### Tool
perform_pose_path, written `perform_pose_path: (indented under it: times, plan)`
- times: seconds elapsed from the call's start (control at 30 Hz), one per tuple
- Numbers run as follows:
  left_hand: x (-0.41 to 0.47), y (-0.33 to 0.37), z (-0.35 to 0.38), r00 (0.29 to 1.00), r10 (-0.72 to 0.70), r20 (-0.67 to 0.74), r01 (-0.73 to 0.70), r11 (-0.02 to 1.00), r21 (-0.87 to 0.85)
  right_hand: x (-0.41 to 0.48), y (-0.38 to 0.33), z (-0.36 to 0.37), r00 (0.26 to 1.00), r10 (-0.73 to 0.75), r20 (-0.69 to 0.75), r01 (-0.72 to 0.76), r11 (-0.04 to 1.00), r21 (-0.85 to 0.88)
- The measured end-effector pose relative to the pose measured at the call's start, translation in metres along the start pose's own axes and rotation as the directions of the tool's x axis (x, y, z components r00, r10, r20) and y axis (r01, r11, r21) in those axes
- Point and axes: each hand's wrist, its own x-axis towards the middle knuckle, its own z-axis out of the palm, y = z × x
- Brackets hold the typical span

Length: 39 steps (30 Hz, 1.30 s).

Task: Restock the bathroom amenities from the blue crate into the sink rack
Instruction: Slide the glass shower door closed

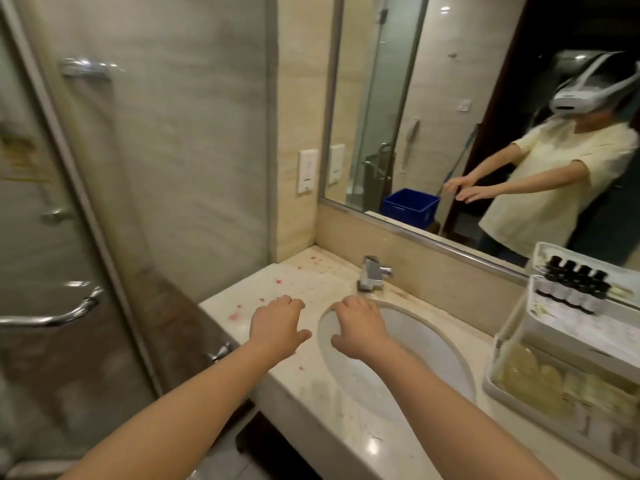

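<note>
Both my arms stretch out over the marble counter [332, 393]. My left hand [277, 327] hovers palm down over the counter left of the sink, fingers loosely bent, holding nothing. My right hand [360, 327] hangs over the sink basin's [415, 358] far left rim, also empty. The white two-tier sink rack [571, 344] stands at the counter's right end, with several small dark-capped bottles [571, 277] in its upper tier and pale packets in the lower. The blue crate [410, 206] shows only as a reflection in the mirror.
A chrome faucet [372, 273] stands behind the basin. Small red specks dot the counter on the left. The glass shower door [69, 237] with a chrome handle fills the left side. The wall mirror [450, 98] reflects me in a headset.
</note>
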Motion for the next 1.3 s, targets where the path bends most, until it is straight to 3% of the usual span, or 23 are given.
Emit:
perform_pose_path:
  times: [0.4, 0.7, 1.03, 1.3]
  plan:
    - [-0.110, -0.126, -0.008, 0.959, -0.282, 0.006, 0.281, 0.958, 0.052, -0.001, -0.157, 0.042, 0.954, -0.299, 0.029, 0.297, 0.953, 0.065]
    - [-0.190, -0.207, -0.015, 0.872, -0.489, 0.008, 0.488, 0.870, 0.069, -0.011, -0.267, 0.062, 0.858, -0.510, 0.060, 0.506, 0.860, 0.070]
    - [-0.270, -0.274, -0.020, 0.718, -0.696, -0.025, 0.696, 0.717, 0.019, -0.019, -0.376, 0.079, 0.691, -0.710, 0.136, 0.710, 0.702, 0.054]
    - [-0.319, -0.319, -0.025, 0.506, -0.862, -0.036, 0.862, 0.505, 0.043, -0.009, -0.462, 0.091, 0.488, -0.858, 0.160, 0.858, 0.505, 0.093]
